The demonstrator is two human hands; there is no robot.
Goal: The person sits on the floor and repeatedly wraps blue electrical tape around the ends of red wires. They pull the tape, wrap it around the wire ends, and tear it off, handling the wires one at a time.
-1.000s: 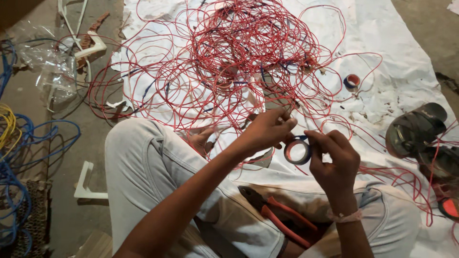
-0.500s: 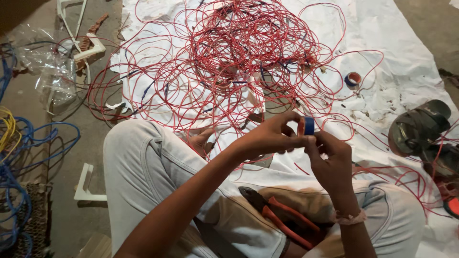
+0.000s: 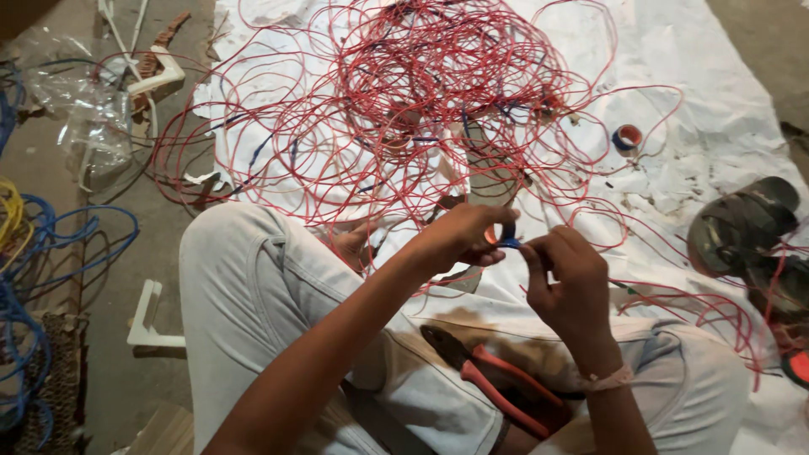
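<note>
I sit cross-legged in pale trousers behind a big tangle of red wire [image 3: 438, 93] spread on a white sheet [image 3: 691, 67]. Both hands meet over my knees. My left hand [image 3: 459, 240] has its fingers closed round a small roll of blue tape [image 3: 504, 236]. My right hand [image 3: 565, 282] pinches a strand of red wire right beside the roll, thumb and fingertips touching it. Where the tape meets the wire is hidden between the fingers. Pliers with red handles [image 3: 493, 383] lie in my lap below the hands.
A second tape roll [image 3: 626, 137] lies on the sheet at the far right. Dark sandals [image 3: 742, 227] sit at the right edge. Blue and yellow cables [image 3: 34, 278], a clear plastic bag [image 3: 84, 109] and white plastic pieces [image 3: 152, 324] lie on the bare floor at left.
The tape roll, first held face-on in my right hand, has turned edge-on and gone up towards my left hand's fingers. Both hands have drawn closer together.
</note>
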